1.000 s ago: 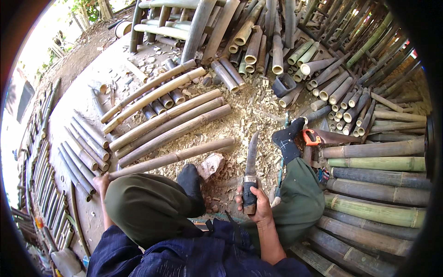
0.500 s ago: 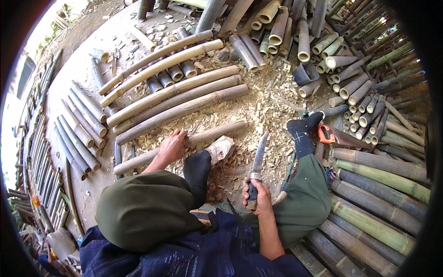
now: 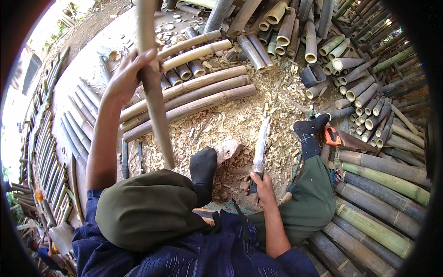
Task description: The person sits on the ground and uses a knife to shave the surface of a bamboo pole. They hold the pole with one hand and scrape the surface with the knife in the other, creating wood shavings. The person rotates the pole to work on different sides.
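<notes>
My left hand (image 3: 128, 76) is raised on the left and closed around a bamboo pole (image 3: 157, 108). The pole stands steeply tilted; its upper end runs out of the picture, and its lower end hangs by my left knee. Low in the middle, my right hand (image 3: 264, 190) grips a large knife (image 3: 261, 143) by its dark handle, blade pointing away from me. A pale wooden block (image 3: 229, 150) lies on the ground between my feet, against my left sock (image 3: 203, 171). Wood chips (image 3: 203, 127) cover the ground around it.
Several bamboo poles (image 3: 203, 100) lie side by side ahead, resting on shorter pieces. A saw with an orange handle (image 3: 332, 136) lies beyond my right foot. Cut bamboo tubes (image 3: 364, 92) are piled at the far right, and thick bamboo lengths (image 3: 383, 184) lie beside my right leg.
My left hand has lifted the bamboo pole off the ground beside the block and swung it up toward the far left. My right hand still holds the knife, almost in the same place.
</notes>
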Motion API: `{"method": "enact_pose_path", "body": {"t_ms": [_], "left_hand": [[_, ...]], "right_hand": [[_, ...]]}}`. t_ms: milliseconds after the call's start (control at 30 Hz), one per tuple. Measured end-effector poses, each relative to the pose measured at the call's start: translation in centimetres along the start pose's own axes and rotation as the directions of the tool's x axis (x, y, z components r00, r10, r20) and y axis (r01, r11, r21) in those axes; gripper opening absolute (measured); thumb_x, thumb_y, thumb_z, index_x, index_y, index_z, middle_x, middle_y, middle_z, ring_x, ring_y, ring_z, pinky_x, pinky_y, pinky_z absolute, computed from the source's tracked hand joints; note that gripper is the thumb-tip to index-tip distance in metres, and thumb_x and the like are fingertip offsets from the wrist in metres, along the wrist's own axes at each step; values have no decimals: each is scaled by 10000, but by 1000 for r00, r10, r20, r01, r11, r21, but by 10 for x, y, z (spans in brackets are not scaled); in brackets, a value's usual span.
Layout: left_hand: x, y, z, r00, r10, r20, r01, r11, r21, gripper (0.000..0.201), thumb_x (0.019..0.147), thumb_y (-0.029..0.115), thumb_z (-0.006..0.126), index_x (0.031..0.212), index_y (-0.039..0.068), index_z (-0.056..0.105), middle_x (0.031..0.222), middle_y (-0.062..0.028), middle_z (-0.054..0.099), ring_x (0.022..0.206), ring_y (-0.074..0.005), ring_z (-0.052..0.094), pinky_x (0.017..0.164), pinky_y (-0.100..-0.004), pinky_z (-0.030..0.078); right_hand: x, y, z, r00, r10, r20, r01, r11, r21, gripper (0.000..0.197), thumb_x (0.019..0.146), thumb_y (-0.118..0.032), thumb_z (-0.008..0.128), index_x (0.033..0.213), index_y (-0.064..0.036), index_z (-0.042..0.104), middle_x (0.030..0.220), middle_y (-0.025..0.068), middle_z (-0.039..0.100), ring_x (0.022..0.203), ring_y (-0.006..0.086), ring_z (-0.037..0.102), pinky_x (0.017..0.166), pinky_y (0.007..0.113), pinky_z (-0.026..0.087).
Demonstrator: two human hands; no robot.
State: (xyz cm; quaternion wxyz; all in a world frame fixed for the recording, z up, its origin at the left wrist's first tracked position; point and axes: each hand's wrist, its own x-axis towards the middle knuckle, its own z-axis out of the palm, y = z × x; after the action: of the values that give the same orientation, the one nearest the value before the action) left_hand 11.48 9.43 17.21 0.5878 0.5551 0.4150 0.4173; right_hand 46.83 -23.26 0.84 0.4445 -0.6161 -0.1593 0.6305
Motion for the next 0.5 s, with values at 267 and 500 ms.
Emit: {"method": "enact_pose_path", "body": {"t_ms": [267,500], "left_hand": [[-35,-46,18,893,50,-447,-221,914,-340,285,891,82,761,1105,1,592,886,-102,652,813,-213,662,789,-397,599],[-72,-142,1,678,-157,-719,-308,827,-471,307,853,150,843,1026,8,634,871,-95,663,754,-206,678,699,-379,613]], "right_hand": [[48,5,21,974,-225,-11,196,870,-452,343,1048,-276,591,1213,-2,467,762,73,552,526,179,585,468,354,486],[56,39,28,895,-438,86,339,541,-770,291,1009,-183,598,1205,10,501,855,224,626,789,421,647,709,510,493]]}}
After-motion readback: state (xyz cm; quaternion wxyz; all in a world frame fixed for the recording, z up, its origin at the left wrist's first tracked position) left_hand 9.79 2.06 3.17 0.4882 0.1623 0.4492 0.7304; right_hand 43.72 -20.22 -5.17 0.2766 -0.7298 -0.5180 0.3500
